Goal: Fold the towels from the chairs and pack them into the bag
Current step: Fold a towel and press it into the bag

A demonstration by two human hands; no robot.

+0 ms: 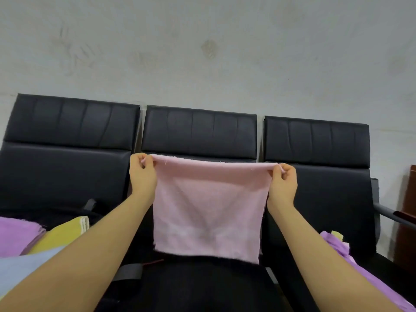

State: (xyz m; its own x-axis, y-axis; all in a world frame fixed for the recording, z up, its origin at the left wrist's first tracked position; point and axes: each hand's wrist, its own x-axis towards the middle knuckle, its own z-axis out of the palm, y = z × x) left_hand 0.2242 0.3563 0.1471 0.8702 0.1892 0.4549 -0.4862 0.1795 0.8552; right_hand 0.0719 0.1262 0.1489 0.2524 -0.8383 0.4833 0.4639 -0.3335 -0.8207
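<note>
A pink towel [208, 210] hangs in the air in front of the middle chair [199, 131], stretched flat between two hands. The left hand [143, 174] pinches the towel's upper left corner, fingers curled round the cloth with the thumb on the near side. The right hand [282, 182] pinches the upper right corner the same way. The top edge runs nearly level between them, sagging a little in the middle, and the cloth drops down to a ragged lower edge just above the middle chair's seat. Faint crease lines cross the towel in a V shape. Both bare forearms reach in from the bottom corners of the view.

The middle chair is one of three black padded chairs set side by side against a pale wall [202, 52]. On the seat of the chair left of it lies a pile of cloths: a purple towel [16, 233] at the far left, a yellow towel [65, 233] beside it towards the middle chair, and a light blue cloth [24, 266] nearer the camera, partly hidden by the left forearm. On the seat of the chair right of the middle chair lies another purple cloth [335, 244] with a small bit of yellow showing at its top, partly behind the right forearm. A grey armrest [385, 210] ends that right chair, with dark brown wooden furniture [407, 221] beyond it.
</note>
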